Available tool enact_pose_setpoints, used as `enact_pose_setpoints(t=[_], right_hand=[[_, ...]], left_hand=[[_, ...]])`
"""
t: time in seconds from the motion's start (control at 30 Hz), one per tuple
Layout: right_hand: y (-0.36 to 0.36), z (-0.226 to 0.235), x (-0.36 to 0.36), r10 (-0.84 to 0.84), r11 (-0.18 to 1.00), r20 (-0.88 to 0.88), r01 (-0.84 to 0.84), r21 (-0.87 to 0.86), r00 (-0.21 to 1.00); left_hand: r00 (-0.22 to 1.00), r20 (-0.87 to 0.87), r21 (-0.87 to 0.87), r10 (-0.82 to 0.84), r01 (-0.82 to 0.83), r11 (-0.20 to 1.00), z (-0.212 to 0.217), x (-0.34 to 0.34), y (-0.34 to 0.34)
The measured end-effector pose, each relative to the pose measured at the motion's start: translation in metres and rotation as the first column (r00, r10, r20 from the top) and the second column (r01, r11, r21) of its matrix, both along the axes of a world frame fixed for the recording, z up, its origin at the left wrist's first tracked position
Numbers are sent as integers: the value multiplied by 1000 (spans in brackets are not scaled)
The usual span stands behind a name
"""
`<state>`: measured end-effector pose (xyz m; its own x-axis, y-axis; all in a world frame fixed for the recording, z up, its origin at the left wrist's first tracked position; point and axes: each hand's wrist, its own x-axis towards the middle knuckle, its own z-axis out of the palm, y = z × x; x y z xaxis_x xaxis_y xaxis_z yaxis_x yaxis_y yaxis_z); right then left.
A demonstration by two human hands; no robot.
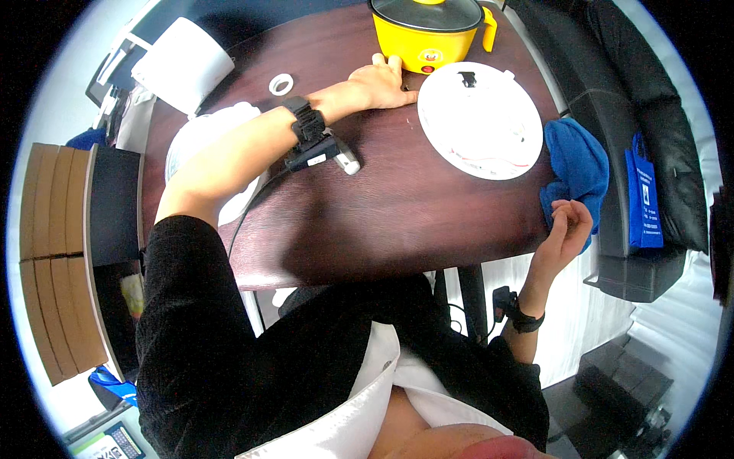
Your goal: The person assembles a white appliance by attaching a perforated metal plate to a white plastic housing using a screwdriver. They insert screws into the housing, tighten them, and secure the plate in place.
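My left hand (380, 86) reaches across the dark wooden table with its fingers spread. Its fingertips are beside the base of a yellow electric pot (425, 47) with a dark lid. The thumb points at the rim of a white round disc (480, 122), which carries a small black clip and thin wires, one red. At the table's right edge, my right hand (569, 229) is curled closed in front of a crumpled blue cloth (579, 161). Whether anything sits inside those curled fingers is hidden.
A white roll of tape (281, 84) and a white cylindrical object (183, 67) are at the far left of the table (397, 206). White plastic (238, 118) lies partly behind my left forearm. A black sofa (612, 115) with a blue bag (644, 195) stands right; cardboard boxes (53, 252) stand left.
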<state>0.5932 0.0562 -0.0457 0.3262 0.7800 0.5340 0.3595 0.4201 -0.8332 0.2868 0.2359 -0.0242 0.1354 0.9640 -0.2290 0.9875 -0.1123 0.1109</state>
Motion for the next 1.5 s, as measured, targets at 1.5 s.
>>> enact_pose_setpoints(t=[1.5], right_hand=[[-2, 5, 11, -22, 991, 76, 31, -129, 997]], left_hand=[[908, -41, 129, -416, 418, 899, 0, -41, 3]])
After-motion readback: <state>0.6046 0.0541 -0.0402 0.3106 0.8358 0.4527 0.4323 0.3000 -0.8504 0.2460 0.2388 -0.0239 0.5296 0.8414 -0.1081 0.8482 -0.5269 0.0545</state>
